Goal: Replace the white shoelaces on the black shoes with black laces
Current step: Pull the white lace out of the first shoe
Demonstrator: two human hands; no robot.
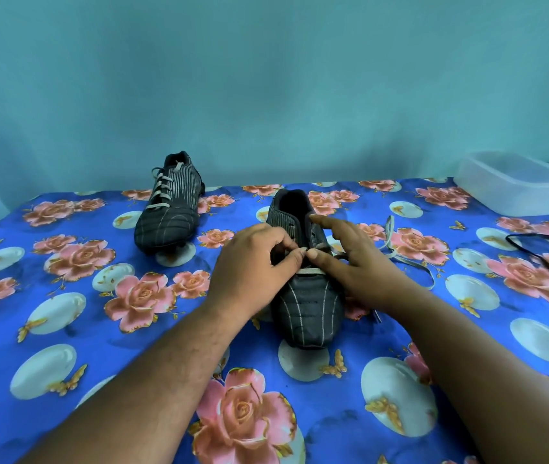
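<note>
Blk striped shoes (306, 313), wht laces (403, 259), blue floral cloth (65, 329)

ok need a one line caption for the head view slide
Both hands unthread the white lace from the near shoe.
</note>
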